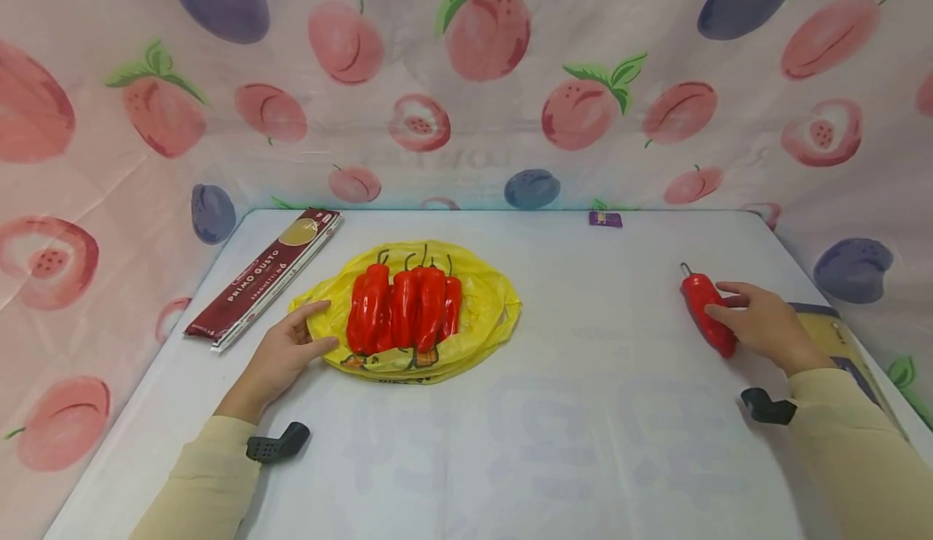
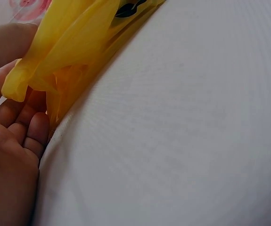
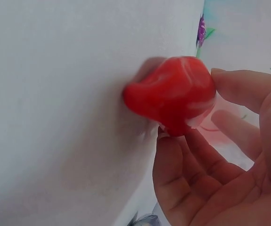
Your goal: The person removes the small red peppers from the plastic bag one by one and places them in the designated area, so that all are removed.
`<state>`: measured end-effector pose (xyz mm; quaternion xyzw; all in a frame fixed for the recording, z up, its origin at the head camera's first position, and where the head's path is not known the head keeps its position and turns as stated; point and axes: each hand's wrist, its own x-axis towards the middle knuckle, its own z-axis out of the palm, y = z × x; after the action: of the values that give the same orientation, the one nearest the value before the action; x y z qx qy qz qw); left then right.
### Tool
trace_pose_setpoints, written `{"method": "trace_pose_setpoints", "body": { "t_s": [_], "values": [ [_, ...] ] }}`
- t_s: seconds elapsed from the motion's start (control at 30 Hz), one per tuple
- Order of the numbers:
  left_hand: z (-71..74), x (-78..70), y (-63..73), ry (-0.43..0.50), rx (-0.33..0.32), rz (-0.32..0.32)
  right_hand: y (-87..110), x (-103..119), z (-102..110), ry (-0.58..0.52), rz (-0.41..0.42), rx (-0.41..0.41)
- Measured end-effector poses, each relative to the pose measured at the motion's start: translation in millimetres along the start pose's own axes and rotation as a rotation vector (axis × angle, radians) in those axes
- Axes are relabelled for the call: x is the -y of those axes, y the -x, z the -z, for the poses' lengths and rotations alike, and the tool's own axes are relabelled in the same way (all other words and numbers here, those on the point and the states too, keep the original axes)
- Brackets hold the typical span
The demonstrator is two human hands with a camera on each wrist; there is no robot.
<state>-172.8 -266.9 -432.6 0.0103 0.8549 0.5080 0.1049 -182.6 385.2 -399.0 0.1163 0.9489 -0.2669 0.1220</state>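
Closest to me, two pale sleeves (image 1: pixel 197 475) reach in over the white table (image 1: pixel 554 459), each with a small black device (image 1: pixel 280 443) at the wrist. A little beyond the cuffs are the person's hands. The left hand (image 1: pixel 280 354) pinches the near left edge of a crumpled yellow plastic bag (image 1: pixel 496 305); from its wrist I see the thumb on one side of the film and bent fingers on the other. The bag lies spread out flat, left of the table's middle, and on it a bunch of glossy red peppers (image 1: pixel 404 309) sits side by side, their dark stems pointing away from the person.

Well apart, over at the right side of the table, the right hand (image 1: pixel 761 321) pinches a single red pepper (image 1: pixel 707 313) between the thumb and fingers. That pepper is slanted, its stem end away from the person; I can't tell whether its tip touches the table. Behind the right wrist, partly covered by the arm, lies a yellow and dark blue item (image 1: pixel 820 333).

Further off, left of the bag, a dark red spaghetti pack (image 1: pixel 270 277) lies at a slant. At the far edge rests a small purple packet (image 1: pixel 605 219), and behind everything hangs a pinkish sheet (image 1: pixel 481 119) printed with peaches and plums.
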Motion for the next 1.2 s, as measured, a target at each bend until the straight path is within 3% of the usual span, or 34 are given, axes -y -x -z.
{"method": "trace_pose_setpoints", "body": {
  "t_s": [0.37,0.73,0.97,1.2],
  "values": [
    [-0.6,1.1,-0.2,0.001,-0.007,0.004,0.9,2,0,-0.013,0.010,-0.010],
    [-0.5,1.9,-1.3,0.003,-0.006,0.001,4.8,18,7,-0.023,0.039,-0.039],
    [-0.6,2.3,-1.3,0.004,-0.002,-0.007,3.2,11,6,-0.039,0.019,-0.004],
    [-0.3,1.5,-0.8,0.006,0.000,-0.003,3.0,9,0,-0.057,0.030,-0.022]
  ]
}}
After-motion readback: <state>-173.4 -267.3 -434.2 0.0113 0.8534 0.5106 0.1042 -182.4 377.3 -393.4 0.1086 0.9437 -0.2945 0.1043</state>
